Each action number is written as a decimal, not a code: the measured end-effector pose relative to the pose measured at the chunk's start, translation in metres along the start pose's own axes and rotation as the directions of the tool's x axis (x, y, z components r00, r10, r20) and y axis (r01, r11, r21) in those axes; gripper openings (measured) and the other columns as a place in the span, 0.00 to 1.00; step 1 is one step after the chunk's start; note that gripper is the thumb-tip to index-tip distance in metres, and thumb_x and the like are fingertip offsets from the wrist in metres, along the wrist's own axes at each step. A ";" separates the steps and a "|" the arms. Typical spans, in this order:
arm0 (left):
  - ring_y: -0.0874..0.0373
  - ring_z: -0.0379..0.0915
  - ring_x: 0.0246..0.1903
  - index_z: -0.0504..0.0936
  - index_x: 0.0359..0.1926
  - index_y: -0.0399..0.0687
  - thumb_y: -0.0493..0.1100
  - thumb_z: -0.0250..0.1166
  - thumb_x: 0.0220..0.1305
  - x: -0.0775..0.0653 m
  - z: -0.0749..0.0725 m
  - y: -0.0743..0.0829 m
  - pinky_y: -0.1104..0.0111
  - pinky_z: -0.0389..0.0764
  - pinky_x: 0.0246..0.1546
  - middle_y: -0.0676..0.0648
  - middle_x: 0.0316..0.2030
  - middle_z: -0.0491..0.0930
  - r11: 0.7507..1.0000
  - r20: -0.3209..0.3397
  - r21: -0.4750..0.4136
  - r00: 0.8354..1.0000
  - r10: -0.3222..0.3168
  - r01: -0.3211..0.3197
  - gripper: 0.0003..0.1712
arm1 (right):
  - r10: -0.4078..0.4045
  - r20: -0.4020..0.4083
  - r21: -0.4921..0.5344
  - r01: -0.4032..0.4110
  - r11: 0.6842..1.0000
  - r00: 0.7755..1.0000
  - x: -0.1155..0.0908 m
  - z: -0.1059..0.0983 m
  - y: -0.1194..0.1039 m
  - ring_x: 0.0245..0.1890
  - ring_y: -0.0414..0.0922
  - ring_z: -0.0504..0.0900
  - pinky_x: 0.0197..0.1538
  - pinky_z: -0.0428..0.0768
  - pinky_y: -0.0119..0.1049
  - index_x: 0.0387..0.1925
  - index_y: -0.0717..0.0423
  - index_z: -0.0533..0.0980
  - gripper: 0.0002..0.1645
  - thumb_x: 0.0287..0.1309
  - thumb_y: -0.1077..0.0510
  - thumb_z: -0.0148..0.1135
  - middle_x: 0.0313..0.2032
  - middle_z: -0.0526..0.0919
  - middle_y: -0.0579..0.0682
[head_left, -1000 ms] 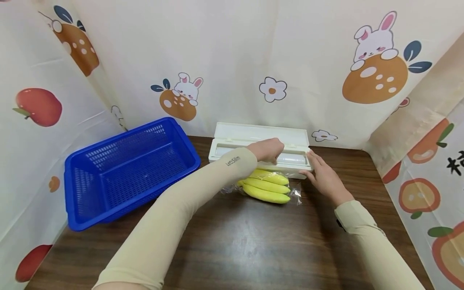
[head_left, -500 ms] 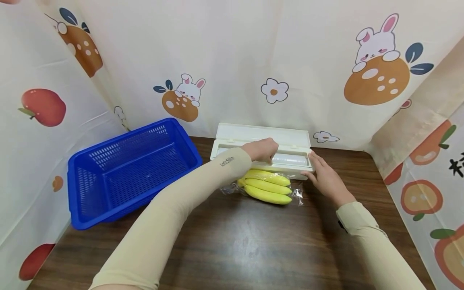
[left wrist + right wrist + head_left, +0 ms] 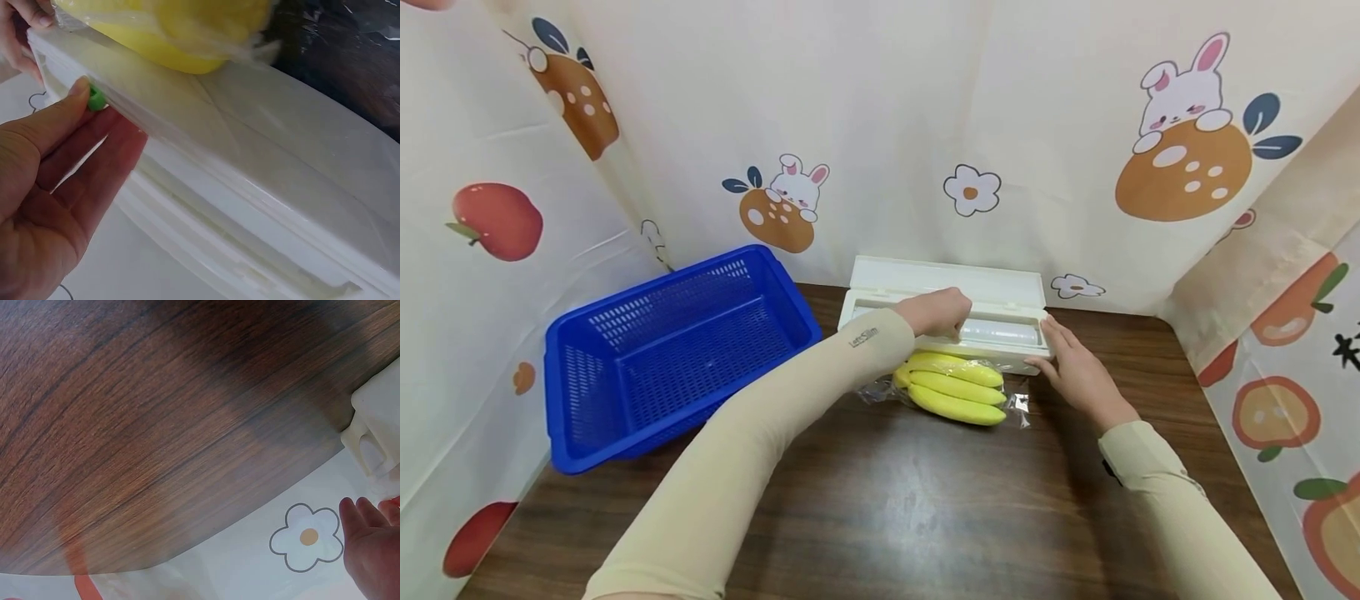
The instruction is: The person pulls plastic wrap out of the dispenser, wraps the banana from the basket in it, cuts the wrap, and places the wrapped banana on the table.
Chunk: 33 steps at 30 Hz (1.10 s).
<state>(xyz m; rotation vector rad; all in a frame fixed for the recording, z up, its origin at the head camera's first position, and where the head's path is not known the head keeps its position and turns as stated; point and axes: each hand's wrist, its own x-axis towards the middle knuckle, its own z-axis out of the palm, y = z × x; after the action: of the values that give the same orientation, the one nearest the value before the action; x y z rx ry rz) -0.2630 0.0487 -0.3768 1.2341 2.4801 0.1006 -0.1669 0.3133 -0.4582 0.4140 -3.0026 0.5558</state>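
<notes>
The white cling-film dispenser stood at the back of the wooden table against the curtain, its lid raised and the film roll exposed in the trough. Your left hand lay over the front rail, thumb and fingers curled round the small green slider, pinching it; the wrist view shows the thumb tip pressed against that knob. Your right hand rested with straight, relaxed fingers against the dispenser's right end, bracing it and gripping nothing.

Just in front of the dispenser lay the bananas, already resting on a sheet of clear film whose edges showed at both ends of the bunch. Judged from this, the film had been drawn out over or under the fruit and the cut was in hand; how far the slider had run cannot be told.

The blue basket stood well apart to the left, nothing visible in it.
</notes>
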 end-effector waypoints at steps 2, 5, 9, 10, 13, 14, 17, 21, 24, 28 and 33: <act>0.66 0.67 0.23 0.87 0.31 0.43 0.41 0.71 0.71 -0.001 0.001 -0.002 0.73 0.82 0.43 0.48 0.32 0.88 1.000 0.001 0.008 1.000 0.008 -0.008 0.10 | 0.004 0.002 -0.004 -0.004 1.000 1.000 0.000 0.000 0.000 0.72 0.75 0.64 0.67 0.69 0.70 0.79 0.73 0.56 0.46 0.75 0.50 0.63 0.77 0.57 0.74; 0.67 0.63 0.21 0.82 0.25 0.48 0.41 0.70 0.72 -0.003 0.003 -0.006 0.74 0.80 0.42 0.50 0.28 0.84 1.000 -0.008 0.024 1.000 0.018 -0.018 0.15 | 0.004 0.001 -0.005 -0.004 1.000 1.000 0.000 0.000 0.000 0.72 0.74 0.64 0.67 0.69 0.70 0.79 0.72 0.56 0.46 0.76 0.50 0.63 0.78 0.57 0.73; 0.66 0.59 0.19 0.76 0.19 0.49 0.40 0.70 0.72 -0.006 0.004 -0.011 0.73 0.80 0.42 0.50 0.24 0.82 0.999 -0.020 0.026 0.999 0.027 -0.026 0.22 | 0.003 0.001 -0.009 -0.003 1.000 1.000 0.000 -0.001 -0.001 0.73 0.74 0.62 0.68 0.68 0.70 0.79 0.72 0.56 0.45 0.76 0.50 0.62 0.78 0.57 0.73; 0.66 0.60 0.19 0.78 0.19 0.48 0.40 0.70 0.72 -0.007 0.003 -0.011 0.73 0.80 0.43 0.49 0.24 0.84 0.999 -0.020 0.021 0.999 0.027 -0.027 0.21 | 0.003 0.002 -0.012 -0.003 1.000 1.000 0.000 -0.001 0.000 0.73 0.74 0.63 0.68 0.69 0.70 0.79 0.72 0.56 0.45 0.76 0.50 0.62 0.78 0.57 0.73; 0.65 0.71 0.22 0.87 0.26 0.44 0.40 0.71 0.72 -0.010 0.003 -0.012 0.72 0.83 0.46 0.47 0.31 0.90 1.000 -0.019 0.004 1.000 0.023 -0.023 0.13 | 0.008 0.009 -0.018 -0.008 1.000 1.000 0.000 -0.001 -0.001 0.73 0.74 0.63 0.67 0.69 0.70 0.79 0.72 0.55 0.45 0.76 0.50 0.62 0.78 0.57 0.73; 0.65 0.72 0.23 0.87 0.27 0.43 0.40 0.71 0.71 -0.010 0.003 -0.013 0.72 0.84 0.46 0.47 0.33 0.90 1.000 -0.018 -0.001 1.000 0.022 -0.022 0.13 | 0.012 0.013 -0.020 -0.012 1.000 1.000 0.000 -0.001 -0.001 0.73 0.73 0.63 0.66 0.70 0.70 0.79 0.72 0.55 0.45 0.76 0.50 0.62 0.78 0.57 0.73; 0.65 0.67 0.20 0.82 0.21 0.46 0.40 0.71 0.71 -0.011 0.004 -0.013 0.74 0.81 0.43 0.50 0.26 0.86 1.000 -0.017 -0.004 1.000 0.015 -0.015 0.19 | 0.024 0.026 -0.026 -0.023 0.999 0.999 -0.001 -0.002 -0.002 0.73 0.73 0.63 0.65 0.71 0.70 0.79 0.71 0.55 0.46 0.77 0.48 0.61 0.78 0.56 0.72; 0.65 0.52 0.17 0.66 0.14 0.53 0.40 0.71 0.72 -0.015 0.004 -0.015 0.74 0.74 0.37 0.55 0.16 0.68 1.000 -0.016 0.006 1.000 0.013 -0.013 0.30 | 0.038 0.041 -0.034 -0.037 0.999 0.998 -0.001 -0.001 -0.002 0.74 0.72 0.61 0.65 0.71 0.71 0.80 0.69 0.54 0.46 0.77 0.46 0.60 0.79 0.56 0.72; 0.65 0.53 0.17 0.66 0.15 0.53 0.40 0.71 0.72 -0.019 0.003 -0.017 0.74 0.75 0.38 0.55 0.16 0.67 1.000 -0.014 0.004 1.000 0.008 -0.008 0.30 | 0.039 0.042 -0.038 -0.038 0.999 0.998 0.000 -0.001 -0.002 0.75 0.72 0.60 0.64 0.71 0.71 0.80 0.69 0.55 0.46 0.77 0.46 0.60 0.78 0.56 0.72; 0.64 0.48 0.17 0.61 0.14 0.53 0.40 0.71 0.72 -0.024 0.003 -0.021 0.73 0.73 0.37 0.55 0.14 0.60 1.000 -0.010 0.006 1.000 -0.012 0.012 0.32 | 0.041 0.039 -0.039 -0.040 0.998 0.998 0.000 -0.002 -0.003 0.75 0.72 0.60 0.64 0.71 0.72 0.80 0.69 0.55 0.47 0.77 0.46 0.60 0.78 0.57 0.72; 0.63 0.49 0.18 0.66 0.15 0.51 0.40 0.69 0.73 -0.030 0.004 -0.026 0.71 0.71 0.38 0.54 0.13 0.61 0.999 -0.008 0.015 1.000 -0.030 0.030 0.29 | 0.043 0.047 -0.043 -0.041 0.998 0.998 0.001 -0.002 -0.003 0.75 0.72 0.61 0.61 0.73 0.72 0.80 0.69 0.55 0.46 0.77 0.46 0.60 0.78 0.57 0.72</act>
<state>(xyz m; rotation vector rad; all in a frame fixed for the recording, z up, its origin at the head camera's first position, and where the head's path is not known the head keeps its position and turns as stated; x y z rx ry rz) -0.2644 0.0088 -0.3774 1.2035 2.5095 0.0796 -0.1672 0.3108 -0.4551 0.3666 -3.0693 0.4912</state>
